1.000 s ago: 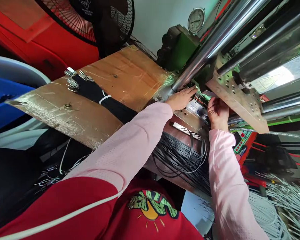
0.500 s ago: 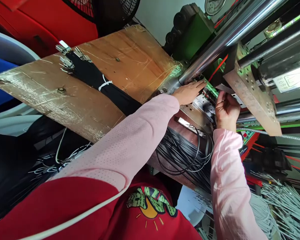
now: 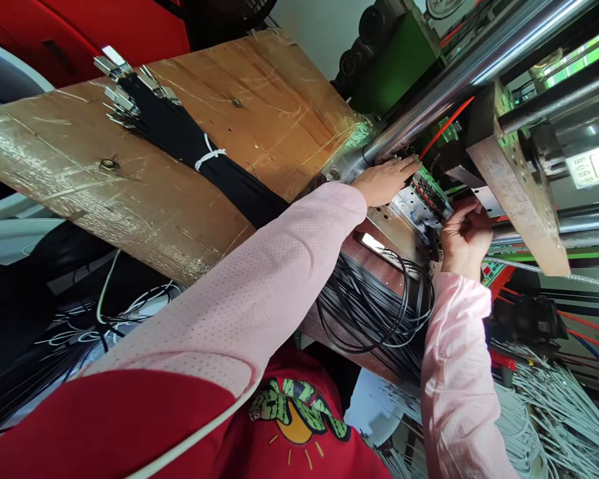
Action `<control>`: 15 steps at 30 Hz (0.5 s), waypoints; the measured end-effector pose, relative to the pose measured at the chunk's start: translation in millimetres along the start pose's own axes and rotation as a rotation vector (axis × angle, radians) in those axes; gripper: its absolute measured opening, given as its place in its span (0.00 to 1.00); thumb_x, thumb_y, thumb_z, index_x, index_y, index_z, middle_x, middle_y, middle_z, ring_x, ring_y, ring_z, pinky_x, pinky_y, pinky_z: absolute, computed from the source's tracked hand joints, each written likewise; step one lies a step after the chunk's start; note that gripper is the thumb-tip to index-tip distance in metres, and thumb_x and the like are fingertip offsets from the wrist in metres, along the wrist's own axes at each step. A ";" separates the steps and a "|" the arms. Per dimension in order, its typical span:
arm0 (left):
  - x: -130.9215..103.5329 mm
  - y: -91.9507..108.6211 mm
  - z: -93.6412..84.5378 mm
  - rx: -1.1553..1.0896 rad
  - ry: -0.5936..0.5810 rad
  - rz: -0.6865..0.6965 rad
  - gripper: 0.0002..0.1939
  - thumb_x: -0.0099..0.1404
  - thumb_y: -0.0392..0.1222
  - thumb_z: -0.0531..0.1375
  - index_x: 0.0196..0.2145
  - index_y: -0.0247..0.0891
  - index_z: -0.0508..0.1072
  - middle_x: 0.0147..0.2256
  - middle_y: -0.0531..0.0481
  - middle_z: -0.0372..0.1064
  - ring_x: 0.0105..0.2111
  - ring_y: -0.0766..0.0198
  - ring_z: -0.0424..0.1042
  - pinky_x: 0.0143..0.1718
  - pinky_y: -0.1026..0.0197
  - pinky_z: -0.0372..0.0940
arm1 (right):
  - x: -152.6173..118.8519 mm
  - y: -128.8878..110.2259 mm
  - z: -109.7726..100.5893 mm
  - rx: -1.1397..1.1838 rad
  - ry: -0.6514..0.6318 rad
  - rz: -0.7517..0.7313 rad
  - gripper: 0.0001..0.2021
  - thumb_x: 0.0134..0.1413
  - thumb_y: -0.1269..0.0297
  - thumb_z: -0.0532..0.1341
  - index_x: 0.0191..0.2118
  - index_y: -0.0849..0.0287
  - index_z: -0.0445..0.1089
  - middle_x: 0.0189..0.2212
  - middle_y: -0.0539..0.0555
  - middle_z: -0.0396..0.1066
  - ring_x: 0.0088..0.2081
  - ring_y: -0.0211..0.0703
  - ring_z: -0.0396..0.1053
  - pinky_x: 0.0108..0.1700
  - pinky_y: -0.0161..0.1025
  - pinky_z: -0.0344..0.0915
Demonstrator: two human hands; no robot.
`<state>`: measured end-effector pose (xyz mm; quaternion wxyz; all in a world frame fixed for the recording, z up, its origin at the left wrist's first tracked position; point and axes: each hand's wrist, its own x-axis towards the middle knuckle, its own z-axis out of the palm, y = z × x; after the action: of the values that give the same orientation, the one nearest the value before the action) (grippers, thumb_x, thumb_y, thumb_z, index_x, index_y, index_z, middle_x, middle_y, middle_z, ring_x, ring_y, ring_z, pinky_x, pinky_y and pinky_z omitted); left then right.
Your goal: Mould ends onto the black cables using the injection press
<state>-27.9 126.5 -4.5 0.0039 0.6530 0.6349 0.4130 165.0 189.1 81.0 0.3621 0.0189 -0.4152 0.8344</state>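
Observation:
At the press, my left hand (image 3: 387, 181) lies over the far end of a metal mold (image 3: 419, 203), its fingers stretched out and close together with the tips at the mold's edge. My right hand (image 3: 465, 238) is at the near end of the mold, fingers curled in. Whatever may be between those fingertips is hidden. Green light falls on the mold's row of slots. Just below my hands lies a bundle of black cables (image 3: 374, 313), some looped, beside a shiny metal bar (image 3: 377, 245).
A thick steel column (image 3: 444, 86) and a heavy steel block (image 3: 519, 179) stand close by my hands. On the wooden board (image 3: 274, 100) lies a tied black cable bundle (image 3: 180, 143) with metal connector ends. Pale cables (image 3: 554, 412) pile up at the lower right.
My right hand has drawn slightly away from the steel block, and more of the mold's slots show between my hands. My left hand stays at the far end. The view has shifted a little.

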 end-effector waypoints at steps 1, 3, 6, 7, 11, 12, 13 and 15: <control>0.7 0.6 -0.4 0.002 -0.001 -0.006 0.32 0.68 0.33 0.46 0.69 0.36 0.48 0.69 0.43 0.47 0.68 0.55 0.50 0.69 0.49 0.44 | -4.3 3.0 0.7 -0.008 -0.002 0.005 0.13 0.57 0.73 0.50 0.28 0.63 0.70 0.42 0.50 0.79 0.60 0.37 0.65 0.52 0.46 0.67; 2.7 3.2 -2.0 0.011 -0.016 -0.024 0.31 0.68 0.33 0.46 0.68 0.34 0.50 0.69 0.42 0.48 0.67 0.55 0.50 0.69 0.50 0.45 | -6.2 6.8 -4.3 -0.014 -0.001 0.016 0.12 0.58 0.74 0.51 0.30 0.60 0.70 0.45 0.48 0.78 0.62 0.36 0.62 0.55 0.49 0.66; 5.6 9.0 -5.4 0.018 -0.032 -0.051 0.30 0.68 0.33 0.46 0.67 0.32 0.53 0.68 0.39 0.51 0.67 0.54 0.51 0.68 0.50 0.47 | 7.8 5.7 -22.3 -0.051 0.039 0.079 0.14 0.57 0.80 0.50 0.35 0.58 0.70 0.46 0.48 0.77 0.64 0.34 0.59 0.56 0.48 0.67; 6.2 11.1 -6.8 0.015 -0.027 -0.058 0.30 0.68 0.33 0.46 0.67 0.31 0.53 0.67 0.39 0.52 0.67 0.54 0.51 0.68 0.49 0.47 | 15.6 3.9 -28.7 -0.086 0.085 0.131 0.16 0.56 0.82 0.49 0.37 0.58 0.70 0.46 0.49 0.78 0.64 0.34 0.59 0.55 0.46 0.69; 5.0 20.0 -16.3 0.009 -0.024 -0.081 0.30 0.66 0.29 0.45 0.65 0.30 0.56 0.65 0.37 0.55 0.65 0.54 0.54 0.67 0.49 0.50 | 45.1 -2.3 -39.2 -0.180 0.377 0.196 0.22 0.55 0.89 0.47 0.48 0.64 0.67 0.48 0.57 0.77 0.66 0.39 0.55 0.54 0.47 0.72; 4.2 22.4 -19.5 0.010 -0.034 -0.088 0.30 0.66 0.28 0.44 0.65 0.30 0.57 0.65 0.38 0.55 0.65 0.55 0.55 0.66 0.49 0.51 | 49.2 -2.2 -37.0 -0.153 0.439 0.157 0.24 0.55 0.89 0.46 0.51 0.64 0.65 0.50 0.59 0.75 0.67 0.40 0.54 0.54 0.49 0.72; 3.4 24.6 -22.7 0.013 -0.044 -0.095 0.30 0.66 0.27 0.44 0.65 0.30 0.57 0.65 0.38 0.55 0.65 0.55 0.55 0.66 0.50 0.51 | 51.6 -1.4 -33.4 -0.112 0.488 0.117 0.25 0.56 0.89 0.46 0.55 0.64 0.63 0.53 0.59 0.73 0.67 0.40 0.53 0.55 0.52 0.72; 2.2 28.1 -27.9 0.027 -0.068 -0.113 0.30 0.65 0.26 0.44 0.65 0.29 0.57 0.66 0.37 0.55 0.65 0.56 0.55 0.66 0.52 0.51 | 52.1 1.4 -24.2 -0.039 0.552 0.074 0.29 0.56 0.90 0.46 0.60 0.63 0.58 0.57 0.59 0.70 0.67 0.40 0.53 0.56 0.53 0.71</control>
<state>-20.2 108.4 29.9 0.0401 0.6296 0.6758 0.3812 132.3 236.3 81.6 0.4312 -0.2313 -0.3174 0.8123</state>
